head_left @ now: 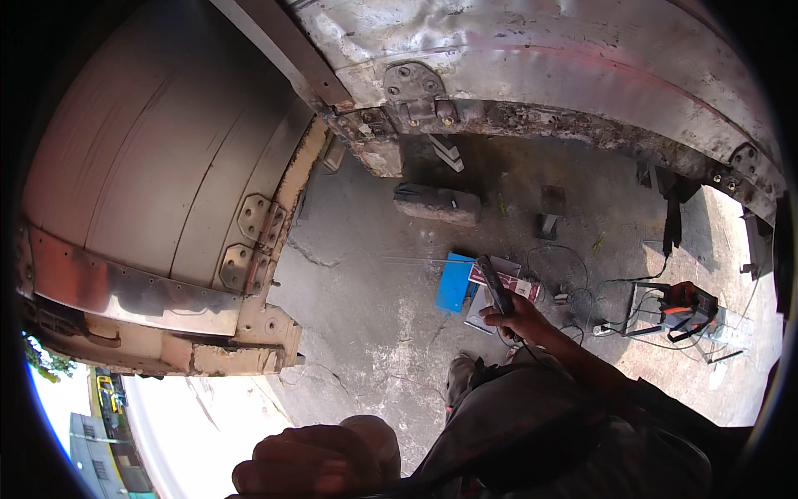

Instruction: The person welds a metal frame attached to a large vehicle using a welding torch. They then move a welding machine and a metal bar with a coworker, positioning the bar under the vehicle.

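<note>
My right hand [517, 319] is closed around a dark welding electrode holder [496, 287], its cable trailing down past my wrist. From the holder's upper end a thin welding rod [424, 259] points to the left. Low in the view and close to the camera, my left hand [320, 457] is in deep shadow with its fingers curled; whatever it may hold is hidden. Below the electrode holder, a blue folder-like sheet [454, 283] and a red-and-white box [525, 289] lie on the ground.
A dented metal panel [532, 50] with rusty hinges spans the top. At left stands a metal door [141, 166] with hinge plates. A rough block [436, 205] lies on the concrete. An orange-and-black welding machine [690, 308] sits at right among loose cables [586, 312].
</note>
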### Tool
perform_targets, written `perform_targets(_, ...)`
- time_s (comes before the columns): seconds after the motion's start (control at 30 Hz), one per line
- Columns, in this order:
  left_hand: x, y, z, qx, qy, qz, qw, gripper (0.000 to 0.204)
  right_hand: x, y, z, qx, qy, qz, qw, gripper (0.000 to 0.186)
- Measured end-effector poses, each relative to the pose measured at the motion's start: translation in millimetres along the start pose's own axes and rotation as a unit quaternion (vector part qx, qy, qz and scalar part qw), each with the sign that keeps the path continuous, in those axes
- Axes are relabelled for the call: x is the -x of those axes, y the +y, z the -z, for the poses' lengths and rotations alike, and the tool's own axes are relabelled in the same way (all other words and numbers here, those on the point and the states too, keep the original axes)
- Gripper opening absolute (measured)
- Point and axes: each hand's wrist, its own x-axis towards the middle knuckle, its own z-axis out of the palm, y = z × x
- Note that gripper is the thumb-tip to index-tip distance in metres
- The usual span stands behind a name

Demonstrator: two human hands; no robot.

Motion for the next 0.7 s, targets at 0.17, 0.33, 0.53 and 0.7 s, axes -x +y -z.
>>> perform_targets(0.17,1,-39,18,0.083,-0.106,-0.004,0.991,0.023,4,-1,-10,-0.023,0.031,0.000,0.999,0.061)
perform_targets(0.33,-17,-72,86,-0.016,-0.303,-0.009,0.953,0.020,-7,-6,-26,-0.015,0.009,0.008,1.000,0.066)
perform_targets(0.53,-60,-94,84,0.052,-0.295,-0.038,0.953,0.019,-23,-15,-40,-0.019,0.040,0.035,0.998,0.065)
perform_targets(0.7,-72,-101,56,0.175,-0.194,-0.035,0.965,0.021,-33,-26,-58,0.036,0.048,0.024,0.998,0.065)
